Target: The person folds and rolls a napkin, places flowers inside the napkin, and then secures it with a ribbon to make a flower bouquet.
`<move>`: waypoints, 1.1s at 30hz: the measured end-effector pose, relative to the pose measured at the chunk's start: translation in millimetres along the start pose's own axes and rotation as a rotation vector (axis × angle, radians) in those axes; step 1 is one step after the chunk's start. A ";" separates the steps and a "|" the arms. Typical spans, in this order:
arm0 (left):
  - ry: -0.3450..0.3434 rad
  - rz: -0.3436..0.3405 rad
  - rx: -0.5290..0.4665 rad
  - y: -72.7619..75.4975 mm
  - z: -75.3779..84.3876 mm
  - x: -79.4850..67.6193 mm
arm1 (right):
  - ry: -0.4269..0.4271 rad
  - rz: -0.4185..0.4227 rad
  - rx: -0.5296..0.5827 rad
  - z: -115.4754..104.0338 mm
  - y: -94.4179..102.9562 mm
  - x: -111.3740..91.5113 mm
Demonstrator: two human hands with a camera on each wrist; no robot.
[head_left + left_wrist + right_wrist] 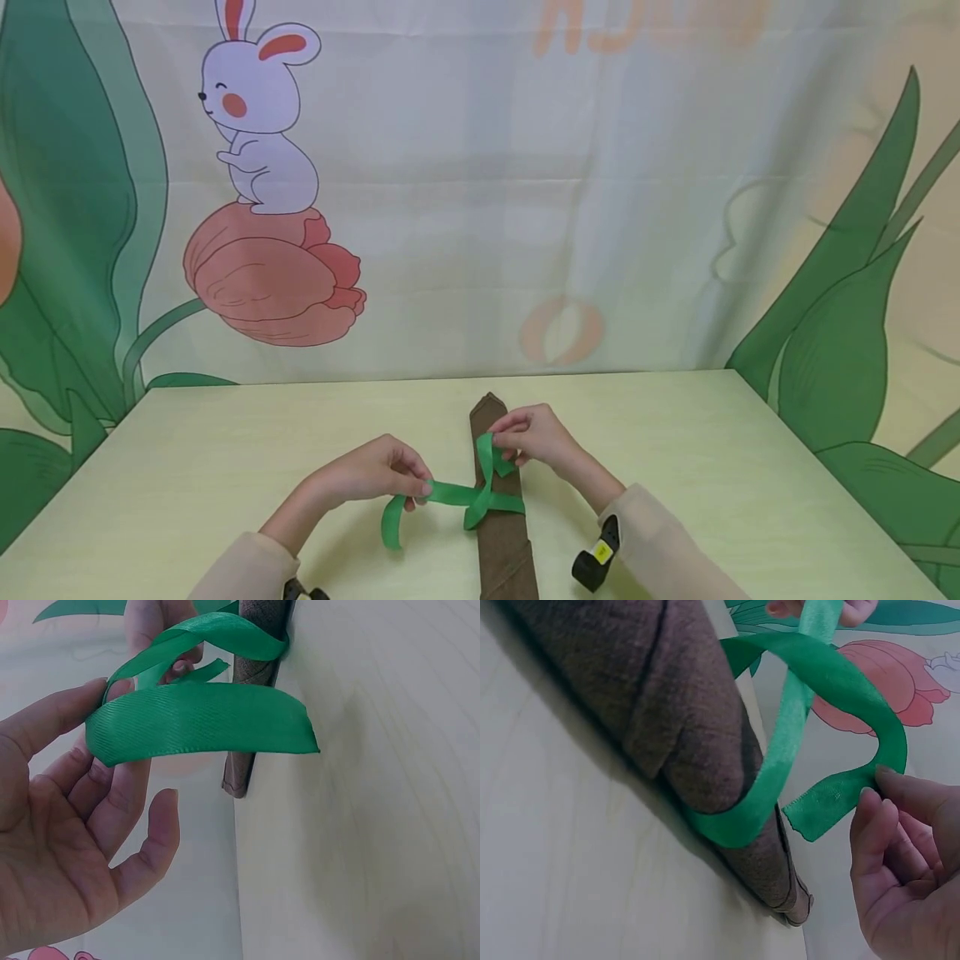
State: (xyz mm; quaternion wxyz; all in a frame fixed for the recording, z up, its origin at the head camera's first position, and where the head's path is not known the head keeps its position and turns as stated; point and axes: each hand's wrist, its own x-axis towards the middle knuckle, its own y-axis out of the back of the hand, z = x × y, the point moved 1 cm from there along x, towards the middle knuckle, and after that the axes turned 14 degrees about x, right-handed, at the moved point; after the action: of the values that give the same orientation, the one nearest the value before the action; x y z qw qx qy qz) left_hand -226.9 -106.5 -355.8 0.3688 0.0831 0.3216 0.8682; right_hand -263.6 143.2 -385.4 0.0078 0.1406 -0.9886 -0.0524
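Observation:
A long brown rolled cloth bundle with a pointed far end lies lengthwise on the table. Round its middle goes a green ribbon, its two ends crossing on top. My left hand pinches one end to the left of the bundle, and a short tail of ribbon hangs from the fingers, large in the left wrist view. Over the far part of the bundle, my right hand pinches the other end between thumb and fingertips. In the right wrist view that ribbon end curves from the bundle to the fingertips.
The pale wooden table reaches back to a printed curtain with a rabbit, a tulip and leaves. A black strap device sits at the right wrist, and another at the left.

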 end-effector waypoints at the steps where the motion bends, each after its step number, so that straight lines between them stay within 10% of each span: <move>1: 0.001 0.000 -0.001 0.2 0.0 -0.2 | -0.012 -0.003 0.024 -0.4 0.2 0.1; 15: 0.017 -0.001 -0.004 0.5 -2.5 0.9 | -0.208 -0.043 0.172 18.1 1.4 3.9; 33: 0.026 -0.007 -0.002 0.4 -5.8 2.3 | -0.129 0.017 0.056 14.8 -2.4 5.9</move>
State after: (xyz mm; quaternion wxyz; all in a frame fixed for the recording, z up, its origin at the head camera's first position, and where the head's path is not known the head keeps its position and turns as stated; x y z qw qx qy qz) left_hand -231.0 -108.0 -360.3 0.3676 0.0703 0.3258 0.8682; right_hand -269.1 140.7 -400.3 -0.0595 0.1289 -0.9893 -0.0334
